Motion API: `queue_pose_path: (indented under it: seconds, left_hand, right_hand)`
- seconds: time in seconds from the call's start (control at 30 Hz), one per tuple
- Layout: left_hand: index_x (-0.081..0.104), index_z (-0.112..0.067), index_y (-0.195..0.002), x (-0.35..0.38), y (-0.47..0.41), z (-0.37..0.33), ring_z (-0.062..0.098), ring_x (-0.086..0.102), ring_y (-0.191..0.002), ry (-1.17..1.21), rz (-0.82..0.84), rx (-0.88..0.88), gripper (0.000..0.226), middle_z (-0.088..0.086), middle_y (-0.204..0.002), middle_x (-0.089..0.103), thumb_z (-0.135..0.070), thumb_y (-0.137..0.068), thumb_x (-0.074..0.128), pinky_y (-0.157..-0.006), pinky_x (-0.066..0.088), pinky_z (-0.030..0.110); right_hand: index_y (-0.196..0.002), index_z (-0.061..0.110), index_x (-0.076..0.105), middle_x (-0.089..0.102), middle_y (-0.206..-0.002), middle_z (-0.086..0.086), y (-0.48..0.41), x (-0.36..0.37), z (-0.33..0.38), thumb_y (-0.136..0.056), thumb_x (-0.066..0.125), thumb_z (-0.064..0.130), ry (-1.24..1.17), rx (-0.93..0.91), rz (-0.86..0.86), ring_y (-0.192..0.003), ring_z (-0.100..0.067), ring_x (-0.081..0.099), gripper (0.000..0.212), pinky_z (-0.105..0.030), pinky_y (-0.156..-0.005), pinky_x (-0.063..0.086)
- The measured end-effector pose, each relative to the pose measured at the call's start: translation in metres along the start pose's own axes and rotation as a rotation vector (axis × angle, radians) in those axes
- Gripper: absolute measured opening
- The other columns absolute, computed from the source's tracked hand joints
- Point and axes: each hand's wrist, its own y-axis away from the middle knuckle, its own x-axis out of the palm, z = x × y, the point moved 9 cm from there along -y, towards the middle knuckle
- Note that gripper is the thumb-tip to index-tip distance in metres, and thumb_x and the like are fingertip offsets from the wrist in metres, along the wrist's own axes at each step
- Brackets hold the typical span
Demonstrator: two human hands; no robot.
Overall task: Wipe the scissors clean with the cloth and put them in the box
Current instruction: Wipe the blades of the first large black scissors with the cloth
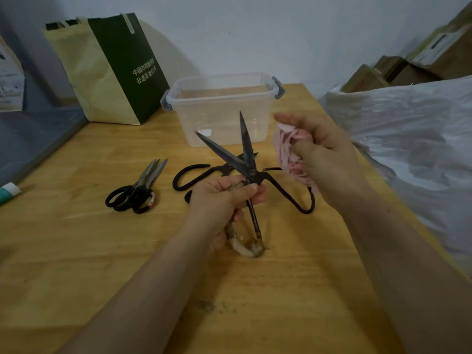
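Observation:
My left hand grips one handle of a large dark iron pair of scissors, held above the table with its two blades spread and pointing up toward the box. My right hand holds a bunched pink cloth just right of the blades, apart from them. The clear plastic box with grey clips stands open on the wooden table behind the blades. Another black iron pair of scissors lies on the table under the held one. Black-handled scissors, two pairs it seems, lie to the left.
A yellow and dark green paper bag stands at the back left beside the box. A white plastic sack bulges along the table's right edge, cardboard boxes behind it. A white-green tube lies at the left edge.

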Motion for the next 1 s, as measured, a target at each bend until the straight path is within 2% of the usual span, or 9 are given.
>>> queue_pose_path:
  seconds: [0.07, 0.2, 0.33, 0.5, 0.57, 0.7, 0.77, 0.87, 1.0]
  left_hand:
    - [0.07, -0.004, -0.089, -0.002, 0.0, -0.001, 0.015, 0.072, -0.073, -0.007, -0.018, 0.0, 0.007, 0.013, -0.084, 0.075, -0.003, -0.085, 0.064, -0.034, 0.031, 0.013]
    - [0.071, -0.005, -0.083, -0.004, 0.0, 0.0, 0.012, 0.069, -0.064, -0.012, -0.043, 0.003, 0.006, 0.012, -0.079, 0.074, -0.008, -0.085, 0.066, -0.032, 0.029, 0.013]
    - [0.072, -0.004, -0.085, -0.003, -0.001, -0.003, 0.011, 0.068, -0.061, -0.047, -0.035, 0.012, 0.007, 0.013, -0.08, 0.074, -0.003, -0.085, 0.065, -0.032, 0.028, 0.013]
    - [0.073, -0.004, -0.087, -0.007, 0.0, -0.004, 0.017, 0.057, -0.059, -0.077, -0.058, 0.034, 0.012, 0.016, -0.081, 0.073, 0.003, -0.084, 0.064, -0.033, 0.027, 0.015]
    - [0.075, -0.008, -0.087, -0.007, 0.0, -0.005, 0.011, 0.048, -0.047, -0.098, -0.069, 0.071, 0.013, 0.015, -0.074, 0.071, 0.0, -0.084, 0.065, -0.033, 0.027, 0.016]
    - [0.075, -0.014, -0.083, -0.009, 0.0, -0.005, 0.004, 0.036, -0.032, -0.118, -0.108, 0.126, 0.014, 0.011, -0.061, 0.065, -0.003, -0.084, 0.067, -0.032, 0.027, 0.015]
    - [0.075, -0.015, -0.083, -0.011, 0.0, -0.006, 0.004, 0.035, -0.032, -0.129, -0.134, 0.145, 0.013, 0.008, -0.058, 0.063, -0.005, -0.085, 0.068, -0.033, 0.027, 0.015]
    - [0.076, -0.013, -0.086, -0.011, 0.001, -0.007, 0.004, 0.043, -0.037, -0.14, -0.158, 0.15, 0.009, 0.022, -0.074, 0.068, -0.008, -0.084, 0.069, -0.034, 0.031, 0.015]
    - [0.075, -0.012, -0.086, -0.01, 0.002, -0.007, 0.026, 0.052, -0.061, -0.117, -0.162, 0.141, 0.01, 0.03, -0.087, 0.067, -0.005, -0.083, 0.069, -0.034, 0.032, 0.016]
  right_hand:
    - [-0.104, 0.039, 0.06, 0.054, -0.12, -0.004, 0.0, 0.0, 0.011, -0.088, 0.048, -0.008, 0.065, -0.133, 0.007, -0.11, -0.005, 0.053, 0.05, -0.015, -0.092, 0.044]
    - [-0.105, 0.025, 0.069, 0.069, -0.095, 0.008, -0.001, 0.001, -0.006, -0.086, 0.063, 0.003, 0.126, -0.065, 0.057, -0.084, 0.005, 0.062, 0.029, -0.013, -0.078, 0.05]
    - [-0.096, 0.033, 0.07, 0.068, -0.092, 0.009, 0.002, -0.016, 0.008, -0.086, 0.065, 0.013, 0.291, -0.218, -0.163, -0.089, -0.004, 0.059, 0.023, -0.021, -0.08, 0.048]
    - [-0.09, 0.031, 0.074, 0.069, -0.089, 0.013, 0.012, 0.039, -0.005, -0.083, 0.066, 0.017, 0.291, -0.187, 0.269, -0.087, -0.001, 0.063, 0.017, -0.023, -0.078, 0.053]
    - [-0.085, 0.028, 0.074, 0.067, -0.087, 0.012, 0.01, 0.043, -0.009, -0.078, 0.073, 0.03, 0.31, -0.176, 0.262, -0.086, -0.002, 0.061, 0.008, -0.025, -0.076, 0.052]
    - [-0.079, 0.026, 0.068, 0.055, -0.089, 0.014, 0.01, 0.051, -0.011, -0.074, 0.075, 0.04, 0.418, -0.185, 0.183, -0.084, -0.002, 0.055, 0.017, -0.015, -0.072, 0.045]
    - [-0.08, 0.022, 0.066, 0.06, -0.088, 0.007, 0.01, 0.055, -0.011, -0.079, 0.072, 0.033, 0.413, -0.192, 0.201, -0.084, -0.008, 0.056, 0.012, -0.025, -0.074, 0.046]
    - [-0.082, 0.012, 0.067, 0.064, -0.087, -0.002, 0.007, 0.049, -0.01, -0.083, 0.071, 0.025, 0.353, -0.18, 0.185, -0.084, -0.016, 0.058, 0.013, -0.031, -0.073, 0.048]
    - [-0.078, 0.011, 0.064, 0.061, -0.086, -0.003, 0.008, 0.051, -0.008, -0.084, 0.069, 0.02, 0.393, -0.211, 0.184, -0.081, -0.015, 0.056, 0.012, -0.019, -0.068, 0.043]
